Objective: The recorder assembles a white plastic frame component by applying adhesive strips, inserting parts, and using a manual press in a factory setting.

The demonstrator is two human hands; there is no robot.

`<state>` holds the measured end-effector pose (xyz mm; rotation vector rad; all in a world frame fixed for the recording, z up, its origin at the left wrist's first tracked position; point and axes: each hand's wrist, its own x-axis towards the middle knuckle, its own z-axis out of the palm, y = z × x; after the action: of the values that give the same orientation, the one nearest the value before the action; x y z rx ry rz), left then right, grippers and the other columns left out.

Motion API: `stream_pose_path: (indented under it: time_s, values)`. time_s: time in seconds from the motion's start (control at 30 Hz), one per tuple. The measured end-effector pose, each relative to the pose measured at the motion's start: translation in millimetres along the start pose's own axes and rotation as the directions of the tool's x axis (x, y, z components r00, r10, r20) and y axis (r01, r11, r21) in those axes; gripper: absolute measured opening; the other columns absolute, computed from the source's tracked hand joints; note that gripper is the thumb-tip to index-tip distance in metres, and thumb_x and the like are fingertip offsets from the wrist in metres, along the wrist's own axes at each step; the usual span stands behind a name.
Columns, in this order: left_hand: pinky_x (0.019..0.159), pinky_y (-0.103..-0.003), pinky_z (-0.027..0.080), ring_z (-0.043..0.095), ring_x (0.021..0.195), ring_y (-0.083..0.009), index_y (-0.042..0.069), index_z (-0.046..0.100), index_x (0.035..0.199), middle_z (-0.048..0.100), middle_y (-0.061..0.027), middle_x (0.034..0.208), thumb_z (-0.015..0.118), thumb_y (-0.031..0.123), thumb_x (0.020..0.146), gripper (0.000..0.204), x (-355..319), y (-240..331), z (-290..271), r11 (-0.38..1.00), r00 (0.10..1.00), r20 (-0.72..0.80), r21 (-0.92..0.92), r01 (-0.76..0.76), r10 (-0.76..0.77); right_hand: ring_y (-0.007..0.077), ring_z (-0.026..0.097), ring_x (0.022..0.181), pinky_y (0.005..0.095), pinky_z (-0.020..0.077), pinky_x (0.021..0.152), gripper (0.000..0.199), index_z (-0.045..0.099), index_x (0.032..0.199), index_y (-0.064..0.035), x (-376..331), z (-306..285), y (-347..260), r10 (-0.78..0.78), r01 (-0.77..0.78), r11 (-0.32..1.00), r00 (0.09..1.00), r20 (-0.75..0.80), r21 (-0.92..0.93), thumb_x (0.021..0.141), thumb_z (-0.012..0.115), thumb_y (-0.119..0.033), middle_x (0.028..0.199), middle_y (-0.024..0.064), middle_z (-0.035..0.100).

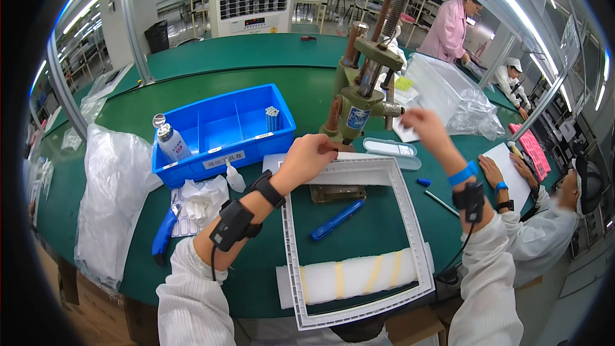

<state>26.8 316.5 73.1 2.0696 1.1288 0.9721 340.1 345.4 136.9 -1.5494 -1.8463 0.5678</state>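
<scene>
One white frame [364,174] already stretches from near the counter's [256,269] near edge to the green press [346,104]; what remains undone on it cannot be told. The left hand's [307,161] fingers nearly close by its far side; the right hand's [428,129] curl beside the press, any hold unclear.

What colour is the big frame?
The frame is white; the head view shows it best.

the area was a factory workshop, indicated by a bench press [355,106], green worktop [307,77], strip lights [522,9] and smocked workers [445,29]
</scene>
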Motion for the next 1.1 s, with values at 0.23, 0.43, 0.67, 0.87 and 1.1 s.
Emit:
stream_pose_path:
  time_s: [0.23,0.43,0.67,0.87,1.1]
  values:
    - [0.077,-0.03,0.054,0.071,0.085,-0.0182,-0.005,0.071,0.098,0.074,-0.0132,0.088,0.073,0.014,0.086,0.023,7,-14,18,0.984,0.994,0.014,-0.137,0.11,-0.109,0.017,0.06,0.107,0.0339,0.0424,0.088,0.04,0.059,0.127,-0.0112,87,-22,-96,0.032,0.138,0.869,0.942,-0.333,0.475,0.098,0.053,-0.037,0.122,0.0047,0.063]
    - [0.076,-0.03,0.054,0.071,0.084,-0.0173,-0.005,0.071,0.098,0.074,-0.0127,0.089,0.075,0.015,0.084,0.024,11,-4,18,0.983,0.988,0.062,-0.11,0.145,-0.139,0.0218,0.063,0.105,0.0367,0.0466,0.089,0.042,0.062,0.121,-0.0034,146,-3,-130,-0.015,0.184,0.919,0.9,-0.436,0.348,0.094,0.055,-0.035,0.107,0.0103,0.067]
    - [0.074,-0.029,0.055,0.072,0.082,-0.0182,-0.005,0.071,0.096,0.074,-0.0134,0.086,0.076,0.014,0.083,0.024,9,-3,18,0.992,0.994,0.066,-0.08,0.095,-0.09,0.0182,0.066,0.075,0.0347,0.0519,0.066,0.035,0.06,0.118,-0.0021,155,4,-120,-0.074,0.187,0.903,0.954,-0.289,0.386,0.097,0.053,-0.029,0.096,0.0097,0.065]
    - [0.074,-0.03,0.056,0.072,0.081,-0.0197,-0.005,0.071,0.095,0.073,-0.0145,0.084,0.075,0.012,0.082,0.021,7,-11,24,1.0,1.0,0.013,-0.029,-0.008,0.008,0.0153,0.062,0.06,0.032,0.0506,0.057,0.03,0.062,0.111,-0.0021,124,-3,-138,-0.144,0.347,0.839,0.884,-0.444,0.419,0.094,0.054,-0.025,0.084,0.008,0.064]
    - [0.074,-0.033,0.057,0.073,0.077,-0.0273,-0.004,0.072,0.092,0.073,-0.0181,0.083,0.075,0.014,0.078,0.024,7,-11,24,0.998,1.0,-0.018,-0.062,0.004,-0.005,0.009,0.054,0.059,0.0254,0.0442,0.055,0.019,0.06,0.098,-0.0008,28,-14,-155,-0.338,0.649,0.533,0.752,-0.566,0.543,0.094,0.053,-0.018,0.076,0.0034,0.057]
